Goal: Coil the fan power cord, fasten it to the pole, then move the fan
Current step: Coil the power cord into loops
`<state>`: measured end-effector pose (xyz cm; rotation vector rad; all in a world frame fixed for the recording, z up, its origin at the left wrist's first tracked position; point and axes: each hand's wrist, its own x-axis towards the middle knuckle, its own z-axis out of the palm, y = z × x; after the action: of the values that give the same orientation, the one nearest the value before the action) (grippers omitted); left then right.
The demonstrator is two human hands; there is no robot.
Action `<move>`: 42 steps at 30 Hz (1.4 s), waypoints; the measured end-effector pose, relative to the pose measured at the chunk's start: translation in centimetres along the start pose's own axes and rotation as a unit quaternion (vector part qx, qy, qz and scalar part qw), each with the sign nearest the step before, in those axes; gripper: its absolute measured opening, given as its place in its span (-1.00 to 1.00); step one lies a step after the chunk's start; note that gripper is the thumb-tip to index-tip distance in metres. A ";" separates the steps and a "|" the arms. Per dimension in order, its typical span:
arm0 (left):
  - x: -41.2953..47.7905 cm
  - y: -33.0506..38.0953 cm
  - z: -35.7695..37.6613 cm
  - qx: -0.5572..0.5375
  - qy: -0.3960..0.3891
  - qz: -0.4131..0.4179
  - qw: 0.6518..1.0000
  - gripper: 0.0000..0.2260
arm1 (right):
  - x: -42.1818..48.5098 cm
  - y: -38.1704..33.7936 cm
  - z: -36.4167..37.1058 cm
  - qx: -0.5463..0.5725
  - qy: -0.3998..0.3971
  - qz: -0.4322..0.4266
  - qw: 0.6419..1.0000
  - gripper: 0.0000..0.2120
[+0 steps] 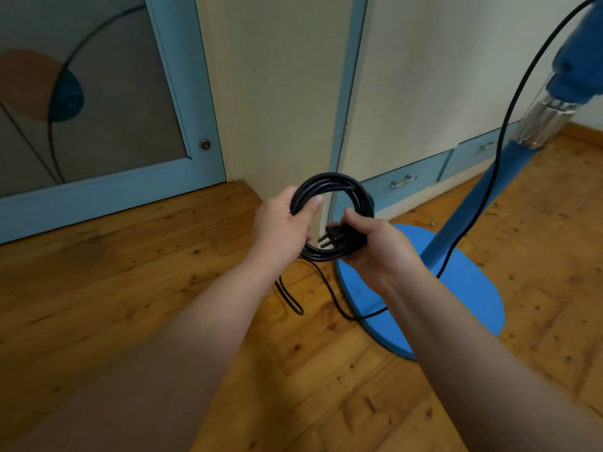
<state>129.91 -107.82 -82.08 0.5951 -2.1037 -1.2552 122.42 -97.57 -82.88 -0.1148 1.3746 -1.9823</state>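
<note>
Both forearms reach in over the wooden floor. The left hand wraps its fingers round the black cord coil, thumb pressed across the loops. The right hand pinches the plug at the coil's lower edge. A slack loop of cord trails on the floor beside the blue fan base. The pole slants up right, with blue drawers and a door beyond.

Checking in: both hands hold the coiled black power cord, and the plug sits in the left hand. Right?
Not quite. The head view shows the black plug in the right hand; the left hand grips only the coiled black power cord.
</note>
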 end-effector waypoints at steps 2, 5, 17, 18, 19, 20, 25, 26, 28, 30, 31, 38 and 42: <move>0.1 0.1 0.3 -0.005 -0.010 -0.005 1.000 -0.84 | -0.3 -0.2 -0.1 0.021 -0.011 -0.003 1.000 -0.82; 0.0 0.5 0.9 -0.013 -0.018 0.004 1.000 -0.82 | -1.0 -1.0 -0.4 0.093 -0.052 0.021 0.994 -0.80; -0.6 1.8 1.3 -0.291 -0.130 -0.121 0.940 -0.89 | -1.0 -0.8 -1.9 0.032 -0.131 0.024 0.991 -0.64; -0.5 1.9 1.3 -0.299 -0.135 -0.124 0.936 -0.90 | -1.0 -0.7 -1.9 0.017 -0.135 0.014 0.991 -0.65; -0.5 1.9 1.1 -0.295 -0.139 -0.122 0.938 -0.91 | -0.9 -0.7 -2.0 -0.008 -0.138 0.001 0.990 -0.65; -0.4 1.9 1.0 -0.283 -0.143 -0.115 0.941 -0.93 | -0.9 -0.8 -2.1 -0.045 -0.134 -0.014 0.990 -0.64; -0.5 2.6 0.4 -0.216 -0.183 -0.057 0.957 -0.93 | -0.7 -1.8 -3.5 -0.214 -0.095 -0.061 0.970 -0.40; -0.5 2.7 0.4 -0.196 -0.193 -0.051 0.960 -0.92 | -0.8 -2.1 -3.7 -0.224 -0.094 -0.077 0.967 -0.37; -0.4 2.8 0.4 -0.138 -0.207 -0.050 0.967 -0.91 | -0.8 -2.6 -3.9 -0.231 -0.086 -0.129 0.961 -0.43; -0.4 2.4 0.5 -0.064 -0.218 -0.051 0.973 -0.89 | -1.0 -3.0 -3.6 -0.278 -0.079 -0.177 0.941 -0.51; -0.4 2.2 0.6 -0.038 -0.225 -0.053 0.972 -0.87 | -1.2 -3.0 -3.3 -0.329 -0.081 -0.193 0.921 -0.57; -0.1 1.8 0.5 -0.062 -0.214 -0.096 0.970 -0.86 | -1.2 -1.9 -2.3 -0.360 -0.033 -0.193 0.912 -0.90; 0.1 1.3 -0.5 -0.069 -0.259 -0.127 0.955 -0.90 | -1.2 -2.1 -2.3 -0.266 0.003 -0.189 0.945 -0.81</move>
<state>130.12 -107.59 -80.73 0.5250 -2.3781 -1.8525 121.20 -94.69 -81.72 -0.6631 1.9801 -1.8414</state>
